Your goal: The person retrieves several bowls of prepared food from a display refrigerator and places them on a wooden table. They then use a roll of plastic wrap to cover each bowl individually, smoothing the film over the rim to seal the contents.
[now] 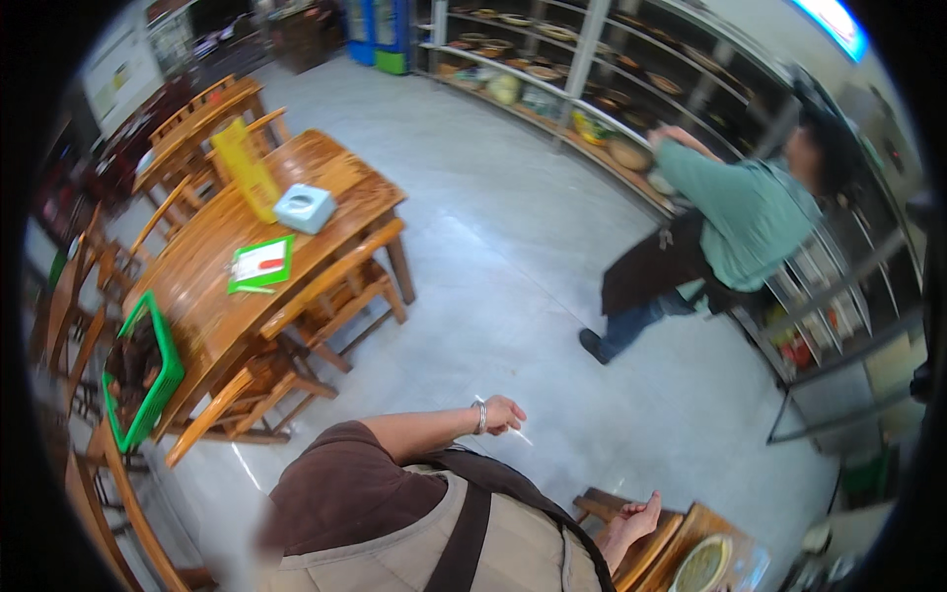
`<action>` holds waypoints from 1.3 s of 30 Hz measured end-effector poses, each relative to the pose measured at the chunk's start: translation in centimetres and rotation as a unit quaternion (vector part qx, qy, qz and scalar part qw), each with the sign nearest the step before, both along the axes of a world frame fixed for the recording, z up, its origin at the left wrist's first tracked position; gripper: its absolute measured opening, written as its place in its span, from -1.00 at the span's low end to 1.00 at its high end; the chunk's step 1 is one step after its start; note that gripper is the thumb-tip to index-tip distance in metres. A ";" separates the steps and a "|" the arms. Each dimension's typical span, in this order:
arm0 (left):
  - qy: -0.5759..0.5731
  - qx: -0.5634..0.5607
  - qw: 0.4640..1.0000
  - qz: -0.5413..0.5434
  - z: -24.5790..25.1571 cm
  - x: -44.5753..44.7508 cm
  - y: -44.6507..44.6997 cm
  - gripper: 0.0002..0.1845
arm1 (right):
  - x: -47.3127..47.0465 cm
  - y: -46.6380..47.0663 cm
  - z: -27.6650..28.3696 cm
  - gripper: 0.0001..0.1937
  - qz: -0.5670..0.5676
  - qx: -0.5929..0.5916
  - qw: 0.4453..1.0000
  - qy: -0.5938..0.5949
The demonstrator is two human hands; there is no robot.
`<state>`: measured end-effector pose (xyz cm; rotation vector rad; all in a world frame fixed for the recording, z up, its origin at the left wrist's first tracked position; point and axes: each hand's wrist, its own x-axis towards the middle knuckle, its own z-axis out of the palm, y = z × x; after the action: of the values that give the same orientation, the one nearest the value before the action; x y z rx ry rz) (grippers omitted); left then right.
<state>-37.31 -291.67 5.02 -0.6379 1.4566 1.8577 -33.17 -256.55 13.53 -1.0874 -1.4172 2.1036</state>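
My left hand hangs in front of my body over the grey floor, fingers curled, with no object visible in it. A silver-coloured bracelet circles that wrist. Lower right, my right hand is beside a wooden chair, its fingers partly bent and apart; nothing shows in it. Close by that hand, a bowl with greenish contents, cut by the picture's rim, rests on a wooden table. I wear a beige quilted garment with dark straps over a brown sleeve.
To the left, a wooden table carries a green basket of dark items, a green clipboard, a tissue box and a yellow sign. Wooden chairs line it. A person stands by shelves of dishes.
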 end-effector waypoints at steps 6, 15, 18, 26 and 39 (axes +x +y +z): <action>0.023 -0.012 0.957 0.288 2.1 -2.4 -13.1 -0.76 | -11.5 -7.0 0.7 -0.74 0.142 0.001 0.989 -0.028; 0.129 -0.242 0.804 0.528 11.9 1.3 -30.6 -0.79 | -29.4 -18.7 -0.7 -0.79 0.312 -0.095 0.945 -0.031; 0.175 -0.378 0.740 0.528 17.1 2.5 -36.8 -0.73 | -32.3 -23.5 1.1 -0.80 0.402 -0.070 0.913 -0.007; 0.138 -0.781 0.516 0.323 26.9 5.1 -53.9 -0.37 | -35.4 -30.6 0.3 -0.79 0.430 -0.038 0.902 0.005; -0.067 -0.839 0.493 0.221 31.6 -1.5 -72.2 -0.26 | -35.8 -41.9 2.1 -0.82 0.339 -0.045 0.939 -0.020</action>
<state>-38.86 -363.90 36.63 -2.0283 2.7941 -0.2060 -68.98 -298.48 15.63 -0.7256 -1.9351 2.6333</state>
